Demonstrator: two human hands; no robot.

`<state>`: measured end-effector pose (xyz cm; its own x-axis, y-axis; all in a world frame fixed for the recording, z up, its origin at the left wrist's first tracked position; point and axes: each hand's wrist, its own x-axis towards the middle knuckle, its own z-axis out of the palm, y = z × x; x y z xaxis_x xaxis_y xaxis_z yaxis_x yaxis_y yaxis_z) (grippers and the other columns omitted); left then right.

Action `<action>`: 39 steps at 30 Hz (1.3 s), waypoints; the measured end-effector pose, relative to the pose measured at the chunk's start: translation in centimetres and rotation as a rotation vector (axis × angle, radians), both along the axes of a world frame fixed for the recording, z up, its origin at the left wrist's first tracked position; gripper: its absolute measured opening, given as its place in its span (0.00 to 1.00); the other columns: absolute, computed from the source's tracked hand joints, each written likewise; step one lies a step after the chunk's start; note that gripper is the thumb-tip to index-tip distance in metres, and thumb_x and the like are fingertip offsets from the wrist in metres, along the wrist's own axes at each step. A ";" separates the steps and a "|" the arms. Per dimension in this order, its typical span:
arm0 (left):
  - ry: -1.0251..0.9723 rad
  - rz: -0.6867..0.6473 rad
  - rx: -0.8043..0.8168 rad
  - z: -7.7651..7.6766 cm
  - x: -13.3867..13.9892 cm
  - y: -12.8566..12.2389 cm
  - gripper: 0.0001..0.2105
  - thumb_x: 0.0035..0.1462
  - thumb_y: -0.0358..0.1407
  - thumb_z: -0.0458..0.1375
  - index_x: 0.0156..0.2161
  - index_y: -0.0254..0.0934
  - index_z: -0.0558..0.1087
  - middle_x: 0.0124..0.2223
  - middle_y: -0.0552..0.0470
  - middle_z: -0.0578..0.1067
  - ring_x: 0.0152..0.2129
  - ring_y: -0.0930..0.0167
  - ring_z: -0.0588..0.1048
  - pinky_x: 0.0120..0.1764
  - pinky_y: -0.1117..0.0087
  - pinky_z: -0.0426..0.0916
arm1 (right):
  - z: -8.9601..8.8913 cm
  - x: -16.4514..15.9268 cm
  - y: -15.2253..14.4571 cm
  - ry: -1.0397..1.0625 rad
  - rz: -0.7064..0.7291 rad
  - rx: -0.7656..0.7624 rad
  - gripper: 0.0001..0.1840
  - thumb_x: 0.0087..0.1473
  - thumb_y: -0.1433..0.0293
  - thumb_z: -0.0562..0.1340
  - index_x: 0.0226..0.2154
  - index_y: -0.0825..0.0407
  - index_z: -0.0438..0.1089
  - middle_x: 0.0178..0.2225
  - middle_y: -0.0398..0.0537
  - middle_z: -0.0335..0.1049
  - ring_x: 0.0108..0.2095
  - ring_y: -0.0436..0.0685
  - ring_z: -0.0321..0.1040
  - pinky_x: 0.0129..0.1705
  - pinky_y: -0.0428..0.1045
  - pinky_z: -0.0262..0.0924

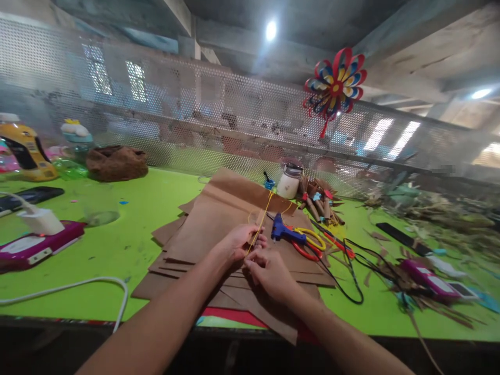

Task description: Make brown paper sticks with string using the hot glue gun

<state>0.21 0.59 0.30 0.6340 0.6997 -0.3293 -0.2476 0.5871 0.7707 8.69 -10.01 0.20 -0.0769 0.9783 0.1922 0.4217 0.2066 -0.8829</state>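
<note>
Both hands meet over a stack of brown paper sheets [203,224]. A thin yellow cord [265,213] runs from the far part of the stack down between them. My left hand [244,240] has its fingers curled around the cord. Close below it, my right hand [269,271] pinches the cord's near end with thumb and forefinger; the exact grip is small and partly hidden. Just right of the hands, a blue glue gun [287,230] lies on the paper beside yellow-handled scissors [312,237] and a red-orange handled tool [307,251].
Behind the paper stand a white jar [289,182] and a bundle of brown paper rolls [318,200]. Black cable [357,286] loops rightward. A purple power strip [42,242], clear cup [96,208] and brown bag [117,162] are left. Dry plant scraps [433,208] lie right.
</note>
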 end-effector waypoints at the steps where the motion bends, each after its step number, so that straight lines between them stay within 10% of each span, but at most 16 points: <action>1: 0.005 0.001 -0.007 0.3 0.0 -0.1 0.07 0.58 0.29 0.46 0.37 0.30 0.65 0.20 0.51 0.70 0.15 0.74 0.70 0.17 0.79 0.61 | -0.1 0.0 0.0 -0.025 0.003 -0.010 0.11 0.52 0.71 0.56 0.21 0.54 0.66 0.12 0.38 0.59 0.15 0.47 0.56 0.21 0.43 0.50; 22: 0.108 0.126 0.258 1.9 0.7 -2.4 0.16 0.62 0.45 0.46 0.40 0.34 0.67 0.19 0.56 0.66 0.09 0.81 0.58 0.12 0.81 0.44 | -1.0 0.4 0.1 -0.337 -0.030 0.089 0.08 0.51 0.76 0.57 0.24 0.54 0.68 0.24 0.45 0.70 0.25 0.49 0.63 0.29 0.43 0.50; 39: -0.040 0.185 0.172 1.3 -0.2 -0.9 0.06 0.62 0.31 0.46 0.39 0.34 0.64 0.19 0.58 0.61 0.10 0.81 0.58 0.13 0.84 0.44 | 0.4 -0.3 -2.7 -0.581 0.019 0.134 0.08 0.55 0.72 0.55 0.28 0.52 0.69 0.25 0.45 0.72 0.24 0.50 0.63 0.27 0.46 0.43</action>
